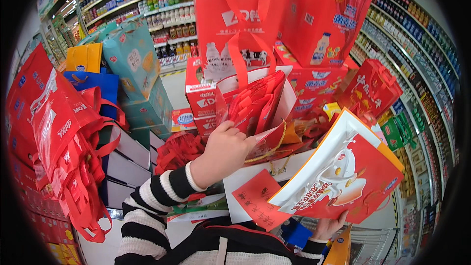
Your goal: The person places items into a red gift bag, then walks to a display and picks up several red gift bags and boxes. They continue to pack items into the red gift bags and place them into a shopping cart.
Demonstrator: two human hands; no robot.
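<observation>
My left hand [224,152] grips the near rim of an upright red bag [290,108] with a pale inner wall. Packed inside it are several folded red bags [254,105]; a red strap handle stands over them. At the lower right, my right hand [329,226] holds the lower edge of a flat red, white and orange gift bag [349,176], tilted, with a milk picture on its face. A red paper slip [255,198] with handwriting lies partly behind that bag, against a white surface [232,191]. Gold cord [276,145] hangs beside my left hand.
Heaped red non-woven bags [70,132] hang at the left, near teal cartons [132,59] and a blue paper bag [97,84]. Ahead stand a large red tote [235,18] and red cartons [316,84]. Drink shelves [173,18] curve behind; a wire cart [375,241] is lower right.
</observation>
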